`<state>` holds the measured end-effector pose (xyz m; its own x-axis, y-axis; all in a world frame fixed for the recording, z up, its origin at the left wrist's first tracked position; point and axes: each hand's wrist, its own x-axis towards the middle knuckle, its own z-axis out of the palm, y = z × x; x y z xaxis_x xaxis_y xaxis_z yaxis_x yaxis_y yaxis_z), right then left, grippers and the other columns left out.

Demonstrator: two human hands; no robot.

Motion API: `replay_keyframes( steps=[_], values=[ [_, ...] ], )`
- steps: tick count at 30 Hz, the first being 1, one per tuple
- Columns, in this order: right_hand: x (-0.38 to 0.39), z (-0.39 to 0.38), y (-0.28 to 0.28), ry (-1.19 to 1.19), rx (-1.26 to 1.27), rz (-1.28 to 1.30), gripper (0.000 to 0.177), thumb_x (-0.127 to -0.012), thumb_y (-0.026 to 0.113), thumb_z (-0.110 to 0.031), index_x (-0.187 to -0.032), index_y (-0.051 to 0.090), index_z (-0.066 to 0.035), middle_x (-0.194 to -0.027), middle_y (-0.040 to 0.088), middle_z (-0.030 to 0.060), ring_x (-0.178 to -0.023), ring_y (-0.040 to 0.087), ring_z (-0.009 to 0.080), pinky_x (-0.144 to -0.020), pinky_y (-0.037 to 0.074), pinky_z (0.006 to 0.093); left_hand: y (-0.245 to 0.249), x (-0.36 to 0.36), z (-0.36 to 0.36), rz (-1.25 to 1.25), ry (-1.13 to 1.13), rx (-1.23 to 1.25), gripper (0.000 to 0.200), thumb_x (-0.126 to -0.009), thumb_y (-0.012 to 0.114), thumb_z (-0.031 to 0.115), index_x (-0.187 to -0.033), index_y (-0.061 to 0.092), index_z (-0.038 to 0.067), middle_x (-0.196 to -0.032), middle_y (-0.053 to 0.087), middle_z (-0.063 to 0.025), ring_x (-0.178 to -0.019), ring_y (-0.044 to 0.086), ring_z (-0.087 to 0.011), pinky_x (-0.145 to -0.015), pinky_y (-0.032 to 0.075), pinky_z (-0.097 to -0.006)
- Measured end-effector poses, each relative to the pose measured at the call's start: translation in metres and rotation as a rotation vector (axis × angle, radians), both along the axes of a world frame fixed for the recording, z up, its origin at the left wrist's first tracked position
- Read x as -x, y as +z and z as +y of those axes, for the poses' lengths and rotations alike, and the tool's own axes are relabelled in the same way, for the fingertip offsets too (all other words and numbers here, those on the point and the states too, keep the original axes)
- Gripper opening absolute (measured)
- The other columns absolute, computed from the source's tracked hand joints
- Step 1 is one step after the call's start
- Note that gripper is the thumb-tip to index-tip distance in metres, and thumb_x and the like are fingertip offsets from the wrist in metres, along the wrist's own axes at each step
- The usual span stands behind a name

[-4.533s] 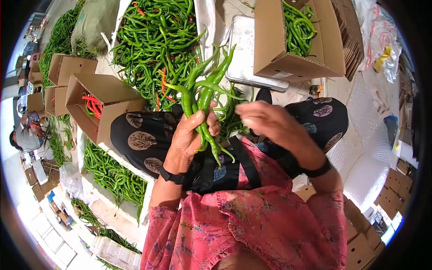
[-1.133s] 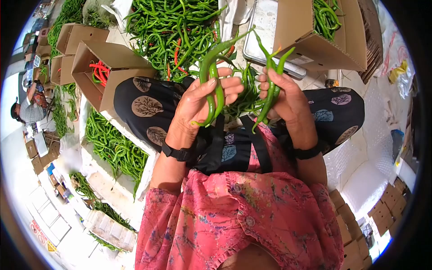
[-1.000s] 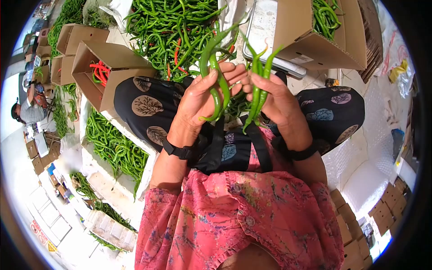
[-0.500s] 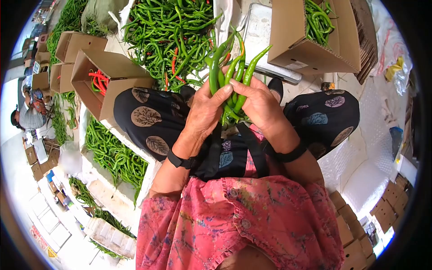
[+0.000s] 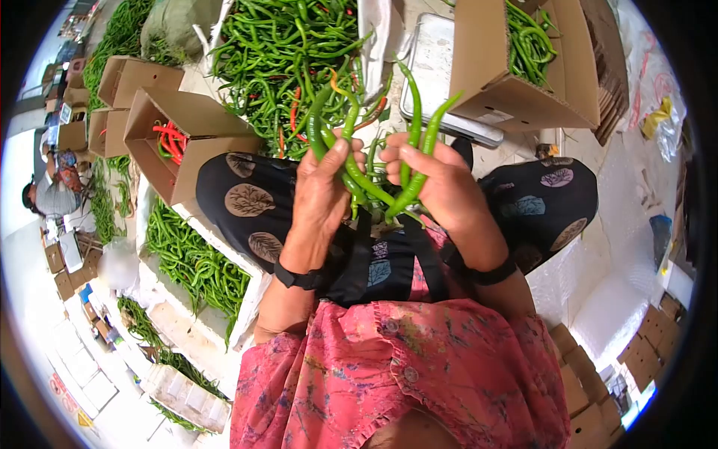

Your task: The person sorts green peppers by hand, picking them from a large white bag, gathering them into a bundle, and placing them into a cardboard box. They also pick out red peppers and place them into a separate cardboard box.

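My left hand (image 5: 318, 194) is closed around a few long green chilli peppers (image 5: 317, 120), one of them turning orange at its tip. Two more green chilli peppers (image 5: 431, 138) stand up out of my right hand (image 5: 445, 179), its thumb pressed across them. The lower ends of the two bunches come together in front of my lap. Just beyond my hands lies a big heap of green chillies (image 5: 277, 56) with some red ones mixed in, spilling from a white sack.
An open carton (image 5: 516, 105) of green chillies stands on a white scale (image 5: 432, 60) at the right. Red chillies lie in another carton (image 5: 196, 135) at the left. Below it is a white crate of green chillies (image 5: 194, 262). Another person (image 5: 56, 187) sits far left.
My hands have moved apart, splitting the bunch of chillies between them. The left went left; the right moved slightly right.
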<state>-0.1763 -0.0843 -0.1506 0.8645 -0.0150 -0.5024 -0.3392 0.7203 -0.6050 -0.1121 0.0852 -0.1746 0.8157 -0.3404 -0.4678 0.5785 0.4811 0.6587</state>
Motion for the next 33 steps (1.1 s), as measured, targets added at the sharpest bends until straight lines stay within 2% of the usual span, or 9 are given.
replay_keyframes(
  steps=[3, 8, 12, 17, 18, 22, 25, 29, 33],
  values=[
    [0.007, -0.021, 0.004, 0.129, -0.237, -0.171, 0.044, -0.092, 0.057, -0.019, -0.125, 0.047, 0.008, -0.099, 0.064, 0.0137, -0.081, 0.059, 0.0169, -0.075, 0.048, 0.0277, 0.020, -0.016, 0.024, -0.040, 0.032, 0.076, 0.028, -0.093, 0.059, 0.010, -0.119, 0.054, 0.001, -0.097, 0.064, -0.0113, -0.082, 0.062, -0.0175, -0.073, 0.055, -0.0312],
    [0.013, -0.039, 0.012, 0.156, -0.526, -0.427, 0.051, -0.096, 0.054, -0.028, -0.127, 0.041, 0.010, -0.078, 0.057, 0.0116, -0.051, 0.048, 0.0083, -0.045, 0.039, 0.0228, 0.040, -0.023, 0.036, -0.035, -0.012, 0.135, 0.030, -0.092, 0.062, 0.011, -0.120, 0.053, 0.004, -0.101, 0.064, -0.0140, -0.084, 0.063, -0.0202, -0.074, 0.056, -0.0341],
    [0.015, -0.040, 0.016, 0.215, -0.658, -0.527, 0.051, -0.095, 0.055, -0.030, -0.126, 0.042, 0.009, -0.079, 0.057, 0.0133, -0.049, 0.046, 0.0091, -0.044, 0.039, 0.0233, 0.031, -0.020, 0.032, -0.008, 0.034, 0.240, 0.032, -0.091, 0.063, 0.011, -0.121, 0.053, 0.004, -0.102, 0.063, -0.0141, -0.085, 0.063, -0.0204, -0.074, 0.056, -0.0348],
    [0.012, -0.007, 0.021, 0.072, 0.037, -0.126, 0.048, -0.095, 0.056, -0.028, -0.125, 0.045, 0.007, -0.086, 0.059, 0.0122, -0.067, 0.054, 0.0128, -0.061, 0.044, 0.0231, 0.029, -0.014, 0.021, 0.018, 0.112, 0.270, 0.033, -0.091, 0.061, 0.006, -0.123, 0.050, 0.002, -0.104, 0.060, -0.0142, -0.088, 0.062, -0.0211, -0.076, 0.057, -0.0343],
    [0.014, -0.004, 0.018, 0.149, 0.000, -0.155, 0.044, -0.094, 0.055, -0.026, -0.124, 0.048, 0.007, -0.091, 0.060, 0.0115, -0.076, 0.055, 0.0136, -0.069, 0.045, 0.0235, 0.028, -0.014, 0.019, 0.025, 0.125, 0.277, 0.034, -0.092, 0.060, 0.004, -0.124, 0.049, 0.002, -0.106, 0.060, -0.0145, -0.089, 0.062, -0.0214, -0.077, 0.058, -0.0340],
    [0.017, 0.003, 0.018, 0.265, -0.025, -0.185, 0.041, -0.094, 0.056, -0.025, -0.121, 0.051, 0.006, -0.093, 0.061, 0.0114, -0.078, 0.056, 0.0137, -0.067, 0.046, 0.0238, 0.028, -0.015, 0.019, 0.057, 0.092, 0.305, 0.036, -0.092, 0.060, 0.004, -0.126, 0.049, 0.002, -0.107, 0.060, -0.0143, -0.090, 0.062, -0.0206, -0.077, 0.057, -0.0335],
    [0.013, -0.003, 0.016, 0.316, 0.452, -0.089, 0.037, -0.082, 0.072, -0.019, -0.110, 0.058, 0.001, -0.083, 0.062, 0.0051, -0.068, 0.056, 0.0106, -0.062, 0.046, 0.0243, 0.030, -0.013, 0.020, 0.029, 0.092, 0.267, 0.039, -0.091, 0.060, 0.004, -0.128, 0.048, 0.002, -0.108, 0.059, -0.0136, -0.090, 0.062, -0.0198, -0.079, 0.057, -0.0329],
    [0.011, 0.003, 0.015, 0.450, 0.681, -0.093, 0.038, -0.073, 0.079, -0.014, -0.103, 0.060, -0.001, -0.079, 0.062, 0.0028, -0.065, 0.055, 0.0080, -0.061, 0.046, 0.0239, 0.039, -0.005, 0.013, 0.011, 0.077, 0.264, 0.048, -0.090, 0.063, 0.004, -0.134, 0.044, 0.004, -0.109, 0.058, -0.0123, -0.094, 0.061, -0.0185, -0.082, 0.057, -0.0319],
    [0.013, 0.023, -0.004, 0.300, 0.868, -0.171, 0.033, -0.072, 0.081, -0.012, -0.097, 0.062, -0.001, -0.077, 0.061, 0.0013, -0.067, 0.055, 0.0062, -0.059, 0.046, 0.0236, 0.040, 0.000, 0.004, 0.030, 0.050, 0.365, 0.056, -0.091, 0.062, 0.006, -0.140, 0.037, 0.007, -0.110, 0.058, -0.0126, -0.098, 0.061, -0.0212, -0.085, 0.056, -0.0344]
  ],
)
